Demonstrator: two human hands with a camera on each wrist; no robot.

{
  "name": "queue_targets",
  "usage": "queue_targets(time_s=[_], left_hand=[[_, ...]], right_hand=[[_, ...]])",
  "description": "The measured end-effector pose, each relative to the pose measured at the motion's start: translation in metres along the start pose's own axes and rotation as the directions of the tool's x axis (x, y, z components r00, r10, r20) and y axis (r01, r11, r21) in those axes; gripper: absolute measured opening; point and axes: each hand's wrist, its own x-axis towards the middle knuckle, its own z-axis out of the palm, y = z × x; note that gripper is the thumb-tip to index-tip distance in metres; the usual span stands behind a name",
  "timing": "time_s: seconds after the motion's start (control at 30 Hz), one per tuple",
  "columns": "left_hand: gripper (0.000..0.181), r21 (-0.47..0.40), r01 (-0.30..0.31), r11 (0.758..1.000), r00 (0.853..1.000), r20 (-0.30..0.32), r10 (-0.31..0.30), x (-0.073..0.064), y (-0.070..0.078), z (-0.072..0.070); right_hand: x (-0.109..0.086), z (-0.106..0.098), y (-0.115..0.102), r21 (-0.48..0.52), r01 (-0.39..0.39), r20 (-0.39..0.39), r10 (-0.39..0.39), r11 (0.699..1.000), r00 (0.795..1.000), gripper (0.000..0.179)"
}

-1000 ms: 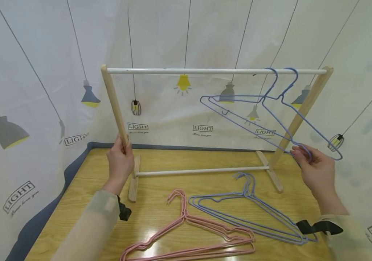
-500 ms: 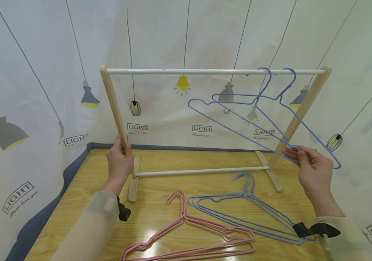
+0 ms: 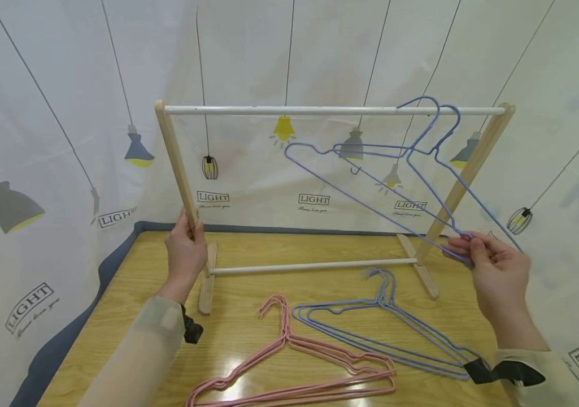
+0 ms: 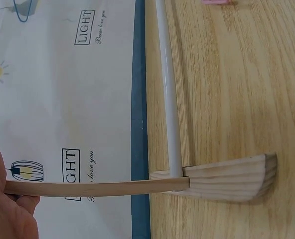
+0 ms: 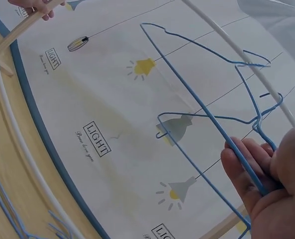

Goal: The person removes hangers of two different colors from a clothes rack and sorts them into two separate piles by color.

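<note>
My left hand (image 3: 186,254) grips the left wooden post (image 3: 174,152) of a small clothes rack. With thumb and fingers, my right hand (image 3: 503,277) pinches the lower right corner of a blue wire clothes hanger (image 3: 424,134). Its hook shows at the white top rail (image 3: 279,111), with the curve standing above it; whether it touches the rail I cannot tell. Just to its right, a second blue hanger (image 3: 458,116) hangs on the rail. The right wrist view shows the held hanger's wire (image 5: 202,107) passing in front of the fingers (image 5: 242,174).
Several pink hangers (image 3: 286,333) lie stacked at the front of the wooden table (image 3: 131,316). More blue hangers (image 3: 382,299) lie to their right, near the rack's lower white bar (image 3: 314,267). A printed sheet with lamps (image 3: 248,56) rises behind the rack.
The held hanger's left corner has swung left, away from the second hanger. Its hook shifted left along the rail, then rose and moved right. My left hand stays on the post.
</note>
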Motion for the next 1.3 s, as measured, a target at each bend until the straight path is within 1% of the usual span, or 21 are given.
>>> queue_targets(time_s=[0.07,0.17,0.23,0.37,0.43,0.5,0.53,0.63,0.7,0.73,0.83,0.93,0.97,1.03,1.1,1.13,1.17,1.2,1.23,1.3], left_hand=[[0.021,-0.013,0.006,1.0,1.0,0.007,-0.006,0.0,0.001,0.0],[0.023,-0.027,0.01,1.0,1.0,0.013,-0.01,0.0,0.002,-0.001],[0.024,-0.02,0.012,1.0,1.0,0.011,-0.012,0.0,0.002,-0.001],[0.023,-0.001,0.009,1.0,1.0,0.004,-0.009,0.001,0.001,-0.001],[0.024,-0.003,0.012,1.0,1.0,0.006,-0.012,0.001,0.001,-0.001],[0.026,-0.01,0.012,1.0,1.0,0.009,-0.012,0.001,0.002,-0.001],[0.026,-0.013,0.012,1.0,1.0,0.009,-0.012,0.001,0.002,-0.001],[0.026,-0.012,0.012,1.0,1.0,0.008,-0.012,0.001,0.002,-0.001],[0.026,-0.006,0.013,1.0,1.0,0.005,-0.013,0.001,0.001,-0.001],[0.025,-0.004,0.014,1.0,1.0,0.004,-0.014,0.001,0.001,-0.001],[0.025,0.0,0.019,1.0,1.0,0.007,-0.019,0.002,0.001,-0.001],[0.028,-0.006,0.024,1.0,1.0,0.011,-0.024,0.002,0.001,-0.001],[0.029,-0.009,0.027,1.0,1.0,0.011,-0.027,0.002,0.001,-0.001],[0.03,-0.013,0.03,0.999,1.0,0.011,-0.03,0.002,0.001,0.0],[0.03,-0.014,0.033,0.999,0.999,0.011,-0.033,0.001,0.001,0.0],[0.03,-0.011,0.035,0.999,0.999,0.01,-0.035,0.001,0.001,0.0],[0.03,-0.009,0.037,0.999,0.999,0.008,-0.036,0.001,0.001,0.0],[0.03,-0.007,0.038,0.999,0.999,0.008,-0.038,0.001,0.001,0.0],[0.031,-0.006,0.039,0.999,0.999,0.008,-0.039,0.001,0.001,0.0],[0.031,-0.004,0.042,0.999,0.999,0.007,-0.042,0.0,0.001,0.001]], right_hand=[[-0.007,-0.005,0.005,0.015,-0.029,0.05,0.029,0.999,0.998,0.021],[-0.018,-0.015,0.011,-0.034,-0.084,0.109,0.087,0.996,0.99,0.019],[-0.026,-0.023,0.015,-0.072,-0.128,0.144,0.137,0.989,0.98,0.019],[-0.042,-0.041,0.024,-0.121,-0.239,0.2,0.259,0.964,0.945,0.02],[-0.051,-0.052,0.03,-0.148,-0.298,0.211,0.325,0.943,0.922,0.021],[-0.059,-0.063,0.036,-0.193,-0.352,0.204,0.388,0.916,0.899,0.022],[-0.063,-0.069,0.039,-0.225,-0.381,0.195,0.424,0.897,0.884,0.024],[-0.075,-0.085,0.05,-0.305,-0.465,0.144,0.523,0.831,0.84,0.027],[-0.084,-0.096,0.058,-0.339,-0.511,0.108,0.572,0.79,0.813,0.029],[-0.088,-0.101,0.061,-0.351,-0.541,0.085,0.601,0.764,0.795,0.029],[-0.098,-0.115,0.071,-0.38,-0.598,0.014,0.651,0.706,0.759,0.031],[-0.103,-0.126,0.077,-0.418,-0.635,-0.023,0.691,0.649,0.722,0.034],[-0.104,-0.129,0.078,-0.433,-0.641,-0.027,0.701,0.634,0.712,0.035],[-0.104,-0.133,0.08,-0.437,-0.663,-0.021,0.73,0.608,0.683,0.037],[-0.103,-0.136,0.081,-0.442,-0.678,-0.017,0.75,0.588,0.661,0.037],[-0.103,-0.136,0.081,-0.45,-0.679,-0.017,0.755,0.58,0.656,0.037],[-0.103,-0.136,0.081,-0.462,-0.676,-0.015,0.756,0.575,0.654,0.037],[-0.103,-0.136,0.081,-0.482,-0.663,-0.016,0.751,0.573,0.66,0.037],[-0.103,-0.135,0.081,-0.522,-0.636,-0.019,0.737,0.569,0.676,0.037],[-0.103,-0.134,0.079,-0.621,-0.555,-0.029,0.692,0.553,0.721,0.038]])
